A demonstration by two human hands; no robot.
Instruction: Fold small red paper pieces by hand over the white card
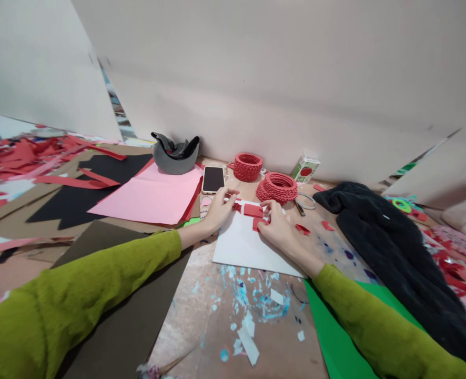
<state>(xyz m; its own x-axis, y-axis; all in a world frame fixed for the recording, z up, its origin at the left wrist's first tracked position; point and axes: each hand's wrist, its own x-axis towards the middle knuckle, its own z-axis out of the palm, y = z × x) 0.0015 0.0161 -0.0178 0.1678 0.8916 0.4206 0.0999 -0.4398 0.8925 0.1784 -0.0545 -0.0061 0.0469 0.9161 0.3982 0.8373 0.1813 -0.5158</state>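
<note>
A white sheet (241,242) lies on the table in front of me. Near its far edge is a flat red paper piece (253,210), with a second red paper piece (257,225) just below it. My left hand (218,209) is at the sheet's upper left, fingers closed at a small dark red folded piece (237,207). At the right, my right hand (276,225) has its fingers curled, with the thumb on the second red piece. Behind the hands stand red folded-paper rings (248,167) and a stack of similar rings (277,188).
A phone (213,180), grey cap (176,155) and pink paper (154,195) lie on the left. To the right are a small box (306,169), scissors-like tool (300,207), black fabric (375,226) and green sheet (335,321). White scraps (249,342) lie nearer me.
</note>
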